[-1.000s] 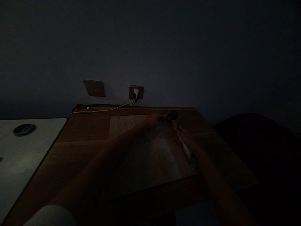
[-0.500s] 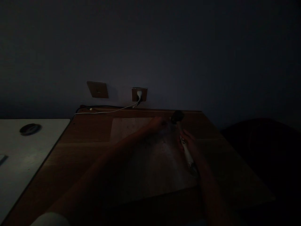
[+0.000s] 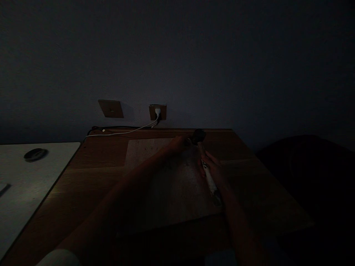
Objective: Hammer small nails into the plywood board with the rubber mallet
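The view is very dark. My right hand [image 3: 212,166] is closed around the pale handle of a hammer [image 3: 210,180], whose dark head points away from me. At the far part of a thin light board [image 3: 177,192], my left hand [image 3: 179,144] has its fingers drawn together beside the hammer head. Whatever sits between those fingers is too dark to make out. A short row of several small dark marks or nails [image 3: 151,149] shows on the board, left of my left hand. My left forearm crosses over the board.
The board lies on a wooden table [image 3: 91,173] against a wall. A plug sits in a wall socket [image 3: 158,112], its white cable [image 3: 124,132] running along the table's back edge. On the white surface [image 3: 33,184] to the left lies a dark round object [image 3: 35,154].
The hammer head has shifted slightly left, closer to my left fingertips. The whole view has also moved a little. My left hand keeps about the same place on the board.
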`<action>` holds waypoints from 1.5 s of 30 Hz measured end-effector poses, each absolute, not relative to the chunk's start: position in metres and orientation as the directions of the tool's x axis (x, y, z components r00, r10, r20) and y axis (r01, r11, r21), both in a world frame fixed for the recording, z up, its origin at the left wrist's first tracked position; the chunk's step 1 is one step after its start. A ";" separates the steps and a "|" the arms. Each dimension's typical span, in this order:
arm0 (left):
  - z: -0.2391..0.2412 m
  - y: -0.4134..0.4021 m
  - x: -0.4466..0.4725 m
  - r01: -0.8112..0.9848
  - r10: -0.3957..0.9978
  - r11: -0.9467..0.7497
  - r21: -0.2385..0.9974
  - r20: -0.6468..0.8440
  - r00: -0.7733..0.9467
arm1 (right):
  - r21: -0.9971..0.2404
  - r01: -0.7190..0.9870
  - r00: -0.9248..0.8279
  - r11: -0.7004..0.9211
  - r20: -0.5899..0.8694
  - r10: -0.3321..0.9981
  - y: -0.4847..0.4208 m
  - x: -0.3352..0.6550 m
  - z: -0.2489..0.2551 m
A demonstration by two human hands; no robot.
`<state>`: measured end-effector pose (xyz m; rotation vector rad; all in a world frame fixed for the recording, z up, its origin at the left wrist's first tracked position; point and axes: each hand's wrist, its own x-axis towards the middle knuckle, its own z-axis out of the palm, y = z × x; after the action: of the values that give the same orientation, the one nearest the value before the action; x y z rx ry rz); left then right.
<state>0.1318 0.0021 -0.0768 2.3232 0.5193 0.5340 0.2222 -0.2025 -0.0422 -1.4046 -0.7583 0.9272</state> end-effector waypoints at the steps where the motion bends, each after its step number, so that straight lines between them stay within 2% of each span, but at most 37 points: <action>1: -0.076 0.002 0.131 0.217 0.501 -0.683 0.698 0.231 0.834 | -0.995 -0.083 0.463 -0.054 -0.086 0.882 -0.203 0.221 -0.043; 11: -0.077 0.005 0.130 0.220 0.509 -0.677 0.702 0.232 0.829 | -0.995 -0.100 0.470 -0.005 -0.052 0.881 -0.203 0.216 -0.041; 45: -0.075 0.004 0.132 0.212 0.495 -0.715 0.667 0.267 0.827 | -0.994 -0.090 0.463 -0.058 -0.094 0.881 -0.200 0.220 -0.052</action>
<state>0.1320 0.0039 -0.0753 2.3614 0.5157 0.5748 0.2198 -0.2003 -0.0519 -1.4031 -0.7555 0.9312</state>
